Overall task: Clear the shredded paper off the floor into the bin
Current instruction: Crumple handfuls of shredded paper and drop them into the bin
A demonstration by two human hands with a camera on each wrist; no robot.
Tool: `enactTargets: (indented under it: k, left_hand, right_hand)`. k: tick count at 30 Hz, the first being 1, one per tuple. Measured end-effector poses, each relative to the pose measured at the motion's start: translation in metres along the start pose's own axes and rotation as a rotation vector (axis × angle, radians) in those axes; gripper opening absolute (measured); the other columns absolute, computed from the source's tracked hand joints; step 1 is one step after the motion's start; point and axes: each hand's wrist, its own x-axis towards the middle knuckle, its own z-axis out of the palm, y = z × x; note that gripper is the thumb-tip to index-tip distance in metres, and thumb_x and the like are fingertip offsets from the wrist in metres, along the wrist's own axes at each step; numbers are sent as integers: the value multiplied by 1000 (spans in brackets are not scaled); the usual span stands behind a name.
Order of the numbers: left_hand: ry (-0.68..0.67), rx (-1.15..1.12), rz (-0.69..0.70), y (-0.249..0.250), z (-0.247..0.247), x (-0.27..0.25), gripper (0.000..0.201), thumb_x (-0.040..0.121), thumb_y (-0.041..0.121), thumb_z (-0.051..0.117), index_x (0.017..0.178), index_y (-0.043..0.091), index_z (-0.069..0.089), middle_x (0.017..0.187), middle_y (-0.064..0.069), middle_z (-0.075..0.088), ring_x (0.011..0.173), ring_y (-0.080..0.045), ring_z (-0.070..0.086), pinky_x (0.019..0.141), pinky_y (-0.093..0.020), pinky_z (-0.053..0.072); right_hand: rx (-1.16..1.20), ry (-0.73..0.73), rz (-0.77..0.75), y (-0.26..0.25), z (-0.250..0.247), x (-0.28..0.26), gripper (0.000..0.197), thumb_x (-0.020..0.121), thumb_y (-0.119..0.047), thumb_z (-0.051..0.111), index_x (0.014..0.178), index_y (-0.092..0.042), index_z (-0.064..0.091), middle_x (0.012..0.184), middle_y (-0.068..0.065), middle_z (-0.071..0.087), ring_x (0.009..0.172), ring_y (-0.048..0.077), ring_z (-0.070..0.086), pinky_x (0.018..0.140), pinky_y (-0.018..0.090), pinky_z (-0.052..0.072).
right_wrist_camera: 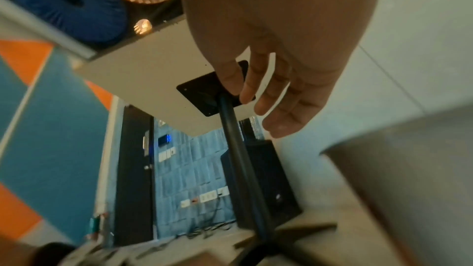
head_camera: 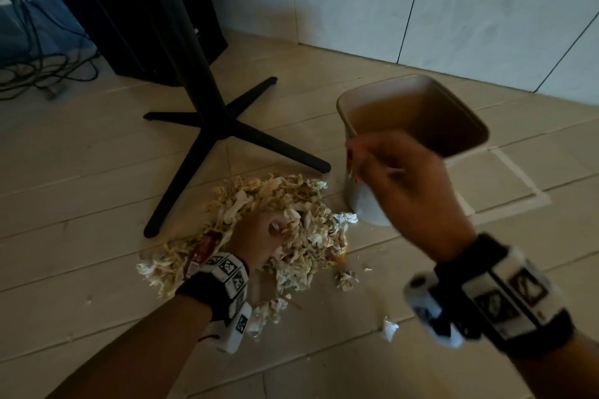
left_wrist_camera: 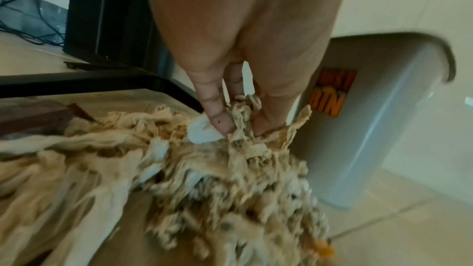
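A pile of beige shredded paper (head_camera: 301, 214) lies on the tiled floor, left of the bin. My left hand (head_camera: 275, 230) is sunk into the middle of the pile; in the left wrist view the thumb and fingers (left_wrist_camera: 217, 116) pinch a clump of shredded paper (left_wrist_camera: 240, 120). The grey bin (head_camera: 466, 110) stands upright with its mouth open, and an orange label shows on the bin (left_wrist_camera: 384, 139) wall. My right hand (head_camera: 356, 168) hovers in front of the bin's near rim, above the floor. In the right wrist view the right hand (right_wrist_camera: 258, 98) has loose fingers and holds nothing.
A black four-legged table base (head_camera: 223, 126) stands just behind the pile, one leg ending near the bin. A dark cabinet (head_camera: 139, 10) and loose cables (head_camera: 39, 68) lie to the back left. Small paper scraps (head_camera: 346, 278) and a white scrap (head_camera: 390, 329) lie near me. The tiled wall (head_camera: 453, 10) runs behind the bin.
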Motion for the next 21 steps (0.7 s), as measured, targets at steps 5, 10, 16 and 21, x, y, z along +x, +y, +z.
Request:
enactTargets:
  k: [5, 10, 16, 21]
  left_hand:
    - [114, -162, 61, 23, -37, -19, 14, 74, 12, 81, 84, 14, 72, 86, 9, 62, 79, -8, 61, 67, -8, 46]
    - [123, -279, 173, 46, -47, -42, 23, 74, 8, 81, 87, 24, 70, 90, 17, 64, 87, 0, 63, 71, -7, 49]
    - [70, -400, 266, 66, -36, -62, 23, 76, 11, 78, 86, 24, 63, 87, 11, 68, 83, -2, 66, 71, -13, 53]
    - [176, -411, 207, 60, -32, -60, 37, 78, 28, 80, 108, 25, 58, 102, 12, 66, 95, -3, 64, 76, -25, 57]
  right_hand:
    - [342, -310, 433, 21, 57, -27, 51, 86, -56, 60, 133, -41, 47, 136, -10, 51, 115, 8, 57, 92, 36, 54]
    - [671, -384, 695, 35, 92, -24, 79, 74, -67, 67, 142, -56, 28, 145, -14, 36, 131, 18, 42, 104, 55, 40]
    - [1001, -345, 716, 38, 109, -25, 53, 86, -46, 67, 126, -12, 59, 121, 21, 67, 111, 35, 66, 97, 48, 52]
    - [1059, -315, 724, 41, 107, -36, 46, 89, -33, 68, 120, 0, 63, 118, 24, 68, 110, 40, 65, 98, 52, 50]
